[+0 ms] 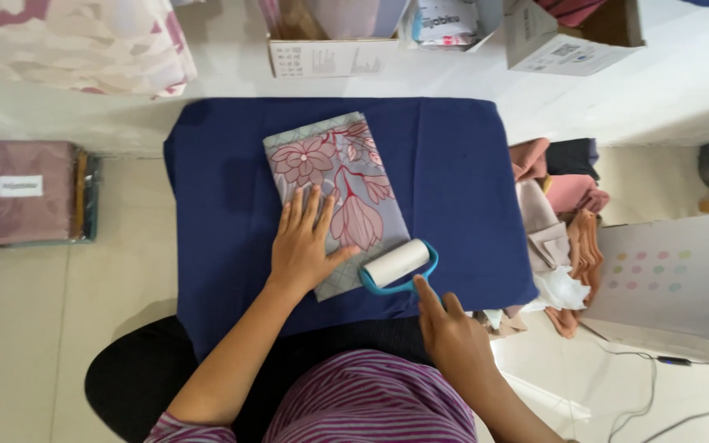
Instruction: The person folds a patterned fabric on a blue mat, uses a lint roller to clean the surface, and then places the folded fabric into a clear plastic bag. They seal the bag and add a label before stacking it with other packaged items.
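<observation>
Cloth, folded, grey with pink flowers [334, 193], lies in the middle of the dark blue mat [453, 180], its long side running up and away. The left hand [304, 242] is spread flat on its near end. The right hand [445, 328] grips a teal lint roller [398, 264] touching the cloth's near corner.

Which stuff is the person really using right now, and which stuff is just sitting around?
In use:
- left hand, pressed flat on the folded flowery cloth
- right hand, holding the lint roller at the cloth's corner
- dark blue cloth underneath

Just lying about:
- pile of pink and beige fabrics
- cardboard boxes
- wrapped fabric pack
- white sheet with coloured dots
</observation>
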